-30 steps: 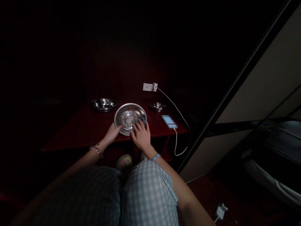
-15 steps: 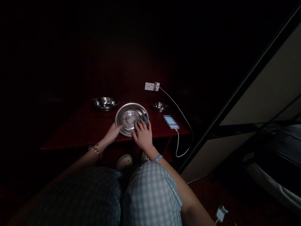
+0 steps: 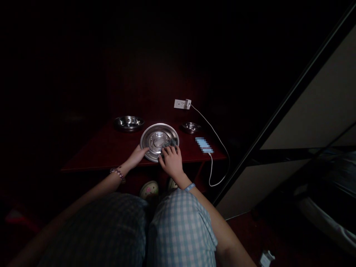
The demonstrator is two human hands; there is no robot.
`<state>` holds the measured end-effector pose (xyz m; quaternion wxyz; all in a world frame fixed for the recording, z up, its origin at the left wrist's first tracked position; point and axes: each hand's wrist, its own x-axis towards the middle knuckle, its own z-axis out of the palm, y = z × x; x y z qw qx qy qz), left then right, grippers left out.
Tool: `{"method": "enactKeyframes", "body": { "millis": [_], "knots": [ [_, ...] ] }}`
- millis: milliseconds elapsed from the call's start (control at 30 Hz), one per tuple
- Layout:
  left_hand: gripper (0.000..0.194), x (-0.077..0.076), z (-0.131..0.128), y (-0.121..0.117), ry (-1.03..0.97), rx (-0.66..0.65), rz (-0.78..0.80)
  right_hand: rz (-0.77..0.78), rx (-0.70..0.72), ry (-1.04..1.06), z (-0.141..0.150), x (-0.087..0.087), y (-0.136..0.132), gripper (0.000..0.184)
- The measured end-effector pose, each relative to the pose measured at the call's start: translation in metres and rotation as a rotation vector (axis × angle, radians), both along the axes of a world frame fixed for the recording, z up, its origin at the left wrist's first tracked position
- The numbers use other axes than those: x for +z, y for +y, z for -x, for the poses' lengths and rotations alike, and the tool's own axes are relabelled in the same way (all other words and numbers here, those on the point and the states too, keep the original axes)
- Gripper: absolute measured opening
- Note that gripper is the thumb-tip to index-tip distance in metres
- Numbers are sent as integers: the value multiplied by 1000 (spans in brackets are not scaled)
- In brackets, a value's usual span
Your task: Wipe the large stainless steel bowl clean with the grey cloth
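Note:
A shiny steel basin (image 3: 155,134) is tilted toward me above the front edge of the dark red table (image 3: 94,152). My left hand (image 3: 137,155) grips its lower left rim, thumb on the inside and the other fingers hidden behind. Inside the basin, at its right, lies a crumpled dark grey cloth (image 3: 172,142). My right hand (image 3: 172,159) presses on this cloth with bent fingers, against the basin's lower right inner wall.
Behind, a larger steel bowl (image 3: 129,123) stands at left and a smaller steel bowl (image 3: 191,128) at right. A blurred-out phone (image 3: 204,145) lies at the right, its white cable (image 3: 213,128) looping off the edge to a wall socket (image 3: 180,104). My knees (image 3: 178,218) are below.
The whole view has shifted slightly, so things appear a little further right. My left hand still holds the basin's rim, and my right hand stays on the cloth at the basin's right side.

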<state>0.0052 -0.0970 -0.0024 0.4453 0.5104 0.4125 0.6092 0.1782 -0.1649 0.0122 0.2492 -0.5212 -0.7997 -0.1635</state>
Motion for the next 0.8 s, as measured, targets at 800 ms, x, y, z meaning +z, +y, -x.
{"method": "enactKeyframes", "body": {
  "millis": [800],
  "knots": [
    [52,0,-4,-1,-23,26,25,99,298,71,6,6,-2,37]
  ]
}}
